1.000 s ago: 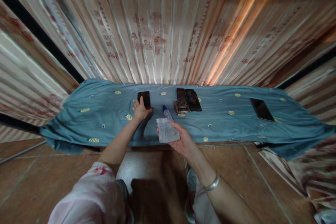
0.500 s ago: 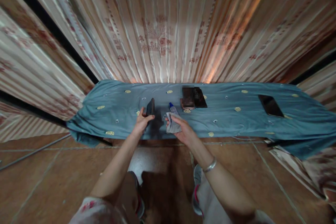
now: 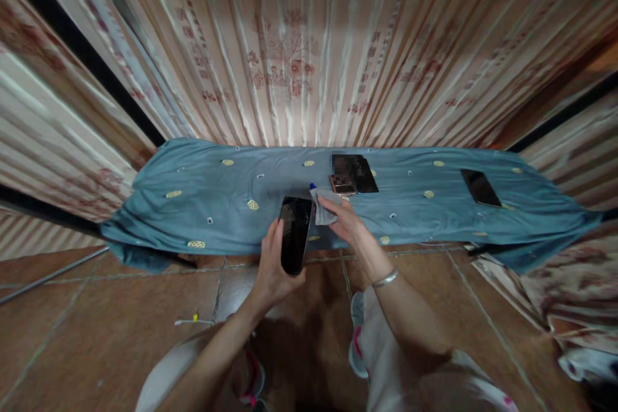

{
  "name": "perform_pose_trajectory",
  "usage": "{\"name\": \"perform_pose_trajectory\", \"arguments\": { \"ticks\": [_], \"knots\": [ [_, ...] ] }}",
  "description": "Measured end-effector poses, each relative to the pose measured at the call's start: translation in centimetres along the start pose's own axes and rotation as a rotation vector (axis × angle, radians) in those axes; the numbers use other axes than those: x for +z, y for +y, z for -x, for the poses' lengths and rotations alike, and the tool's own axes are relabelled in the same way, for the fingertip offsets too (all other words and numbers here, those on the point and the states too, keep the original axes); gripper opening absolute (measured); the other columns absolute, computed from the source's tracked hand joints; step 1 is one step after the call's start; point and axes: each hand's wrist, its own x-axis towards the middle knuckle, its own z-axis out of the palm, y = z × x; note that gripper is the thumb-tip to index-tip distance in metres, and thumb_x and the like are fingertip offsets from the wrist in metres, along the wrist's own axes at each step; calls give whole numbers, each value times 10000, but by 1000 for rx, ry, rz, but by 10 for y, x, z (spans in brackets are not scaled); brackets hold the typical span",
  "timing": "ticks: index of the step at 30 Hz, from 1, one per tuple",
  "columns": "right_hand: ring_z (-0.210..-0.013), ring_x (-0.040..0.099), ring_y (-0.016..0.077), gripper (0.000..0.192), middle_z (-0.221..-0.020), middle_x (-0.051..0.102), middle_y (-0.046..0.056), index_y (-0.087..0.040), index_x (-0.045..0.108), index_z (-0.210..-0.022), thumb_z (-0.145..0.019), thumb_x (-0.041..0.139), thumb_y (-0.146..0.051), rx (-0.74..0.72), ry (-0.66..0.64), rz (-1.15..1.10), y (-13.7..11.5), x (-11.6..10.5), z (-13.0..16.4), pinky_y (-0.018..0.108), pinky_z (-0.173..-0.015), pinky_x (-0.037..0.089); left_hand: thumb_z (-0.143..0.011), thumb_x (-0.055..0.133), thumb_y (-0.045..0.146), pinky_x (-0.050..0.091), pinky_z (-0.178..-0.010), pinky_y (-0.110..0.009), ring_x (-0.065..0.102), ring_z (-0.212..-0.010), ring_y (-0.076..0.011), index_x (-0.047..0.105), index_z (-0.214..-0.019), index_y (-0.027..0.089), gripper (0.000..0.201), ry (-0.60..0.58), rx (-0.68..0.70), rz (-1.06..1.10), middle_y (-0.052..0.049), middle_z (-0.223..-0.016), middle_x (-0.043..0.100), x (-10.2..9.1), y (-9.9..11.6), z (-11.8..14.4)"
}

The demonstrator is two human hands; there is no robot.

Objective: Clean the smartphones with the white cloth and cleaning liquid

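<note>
In my left hand is a black smartphone, its dark screen turned up toward me, held over the front edge of the cloth-covered table. My right hand grips a folded light grey cloth just right of the phone's upper end. Behind that cloth the blue cap of a small bottle pokes out; the rest of it is hidden.
Two dark phones or tablets lie side by side near the table's middle, one partly blurred out. Another black phone rests farther right on the blue patterned tablecloth. Pleated curtains hang behind, with dark poles at both sides.
My left hand has turned the phone from edge-on to screen-up and brought it nearer and to the right. The cloth in my right hand has shifted slightly up and right, covering more of the bottle.
</note>
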Motion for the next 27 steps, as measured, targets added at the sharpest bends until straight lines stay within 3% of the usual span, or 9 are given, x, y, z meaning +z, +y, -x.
{"name": "perform_pose_trajectory", "arguments": {
  "ticks": [5,13,20,24,27],
  "knots": [
    [-689,678,109,306,-792,759,-29,-177,745,-868,-589,848,-105,-22,-40,121,1,5,5,198,-643,528,-683,688,207,314,-1125,-550,308,-1420,-374,63,-1551,219,1069,-23,43,-34,-207,-1557,253,-7,2,7],
    [-517,593,92,280,-669,721,-52,-189,754,-853,-593,858,-190,-49,-19,212,5,5,7,201,-473,463,-698,689,220,304,-1133,-537,283,-1433,-373,40,-1554,219,1075,-16,44,-16,-199,-1561,247,-10,1,8],
    [-622,647,118,293,-720,742,-37,-196,746,-813,-547,870,-183,-60,-19,190,8,5,6,226,-618,528,-678,720,224,291,-1134,-554,269,-1438,-387,30,-1551,230,1113,-52,4,-21,-209,-1567,225,-8,-3,7],
    [-614,629,117,305,-693,727,-45,-202,741,-809,-530,864,-184,-79,3,255,9,1,5,230,-613,503,-639,789,282,251,-1151,-564,237,-1452,-391,84,-1547,221,1151,-74,-47,61,-212,-1576,217,-5,-5,6],
    [-599,608,105,317,-685,717,-53,-203,740,-810,-517,859,-206,-104,32,283,11,-1,3,224,-601,483,-524,875,399,204,-1175,-551,199,-1468,-396,137,-1538,214,1268,-79,-181,242,-207,-1586,214,-1,-3,4]
  ]
}}
